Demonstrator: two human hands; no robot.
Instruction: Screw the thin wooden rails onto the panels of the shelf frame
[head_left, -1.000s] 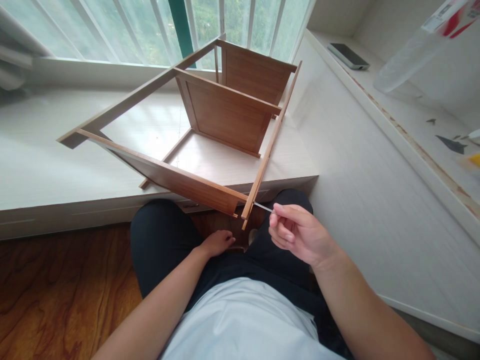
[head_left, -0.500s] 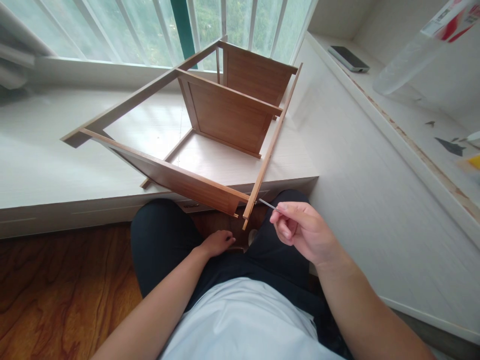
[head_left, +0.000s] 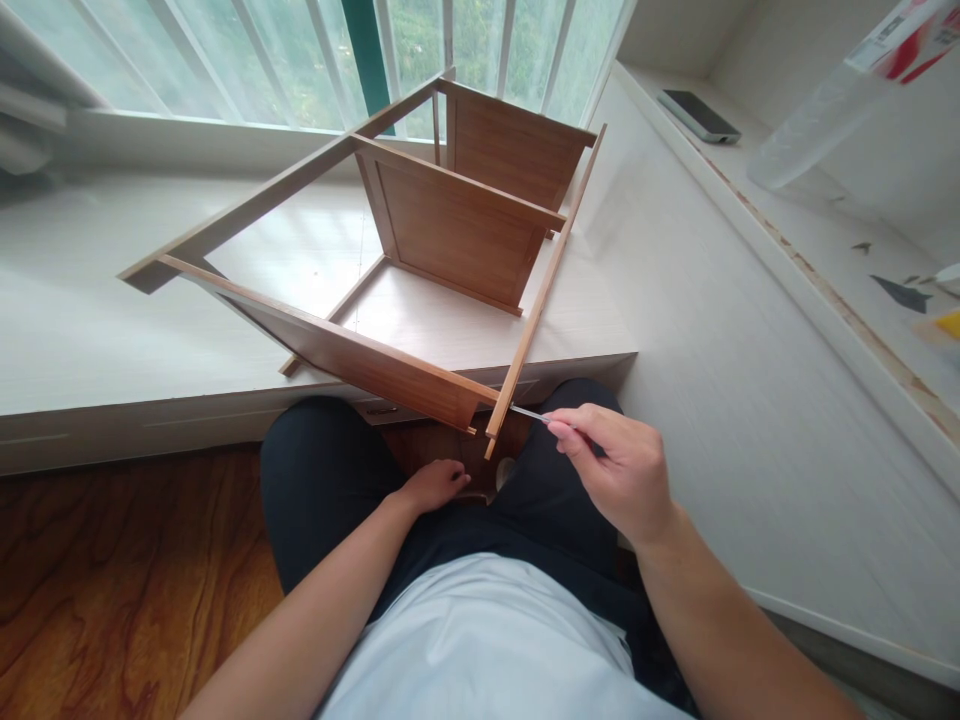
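Note:
My right hand (head_left: 619,460) pinches a thin metal hex key (head_left: 531,413) between thumb and fingers. Its tip meets the right side of a narrow wooden rail (head_left: 534,315), close to the rail's near end. That rail belongs to a brown wooden shelf frame (head_left: 457,225) tilted on a pale ledge, its near corner sticking out over my lap. The nearest panel (head_left: 360,355) joins the rail about where the key touches. Between my thighs rests my left hand (head_left: 435,486), closed with fingers curled, apart from the frame; whether anything is inside it is hidden.
A white cabinet side (head_left: 720,360) rises at the right. On its top stand a phone (head_left: 699,115), a clear plastic bottle (head_left: 817,120) and small scraps. The pale ledge (head_left: 97,330) runs below a barred window. Wooden floor (head_left: 135,580) shows at lower left.
My right hand has turned over and shifted slightly, bringing the hex key's tip from just off the rail to contact with it. My left hand and the frame stay put.

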